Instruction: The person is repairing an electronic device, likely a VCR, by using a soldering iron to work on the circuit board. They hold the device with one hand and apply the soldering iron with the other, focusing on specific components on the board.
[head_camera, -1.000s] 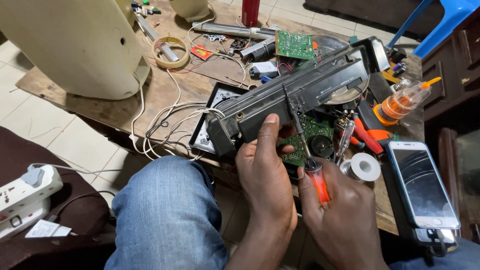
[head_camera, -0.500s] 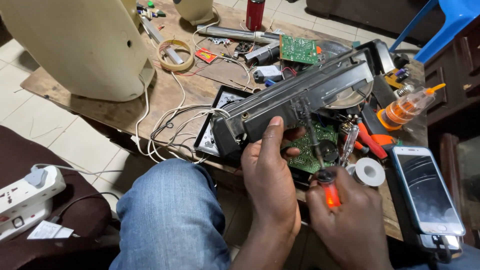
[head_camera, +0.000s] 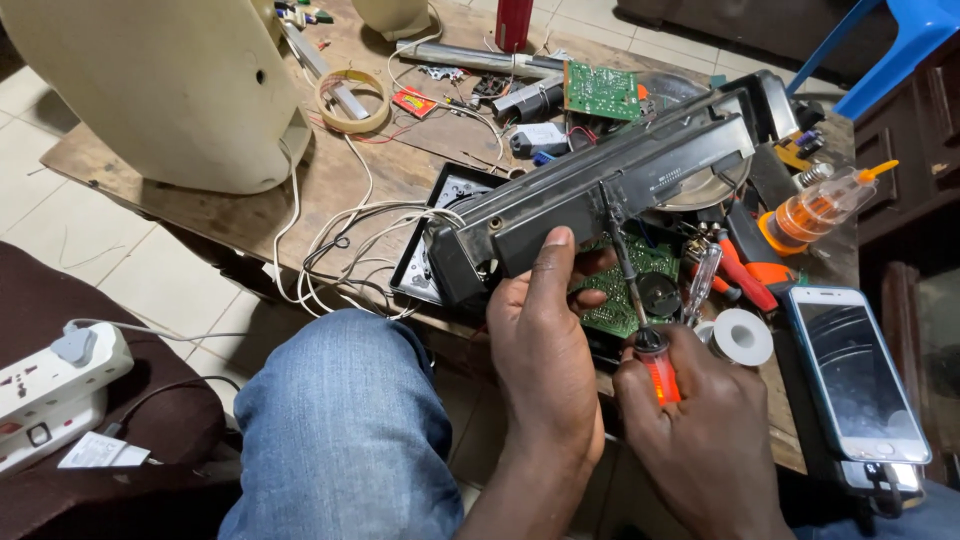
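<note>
Left hand (head_camera: 545, 345) grips black casing (head_camera: 600, 195); right hand (head_camera: 700, 430) clasps screwdriver (head_camera: 640, 310), phone (head_camera: 855, 375) beside

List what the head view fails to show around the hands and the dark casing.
- Screwdriver tip: too small to tell whether it sits in a screw on the dark casing.
- Left hand fingertips: hidden behind the casing.
- Green circuit board: partly covered by casing and left hand.
- Right hand: wrist cut off by the bottom edge.
- Phone: lower end hidden by a second device.

We see the casing (head_camera: 600, 195) on the table (head_camera: 200, 215), circuit board (head_camera: 625, 290) beneath it, phone (head_camera: 855, 375) right, tape roll (head_camera: 352, 100) behind left.
</note>
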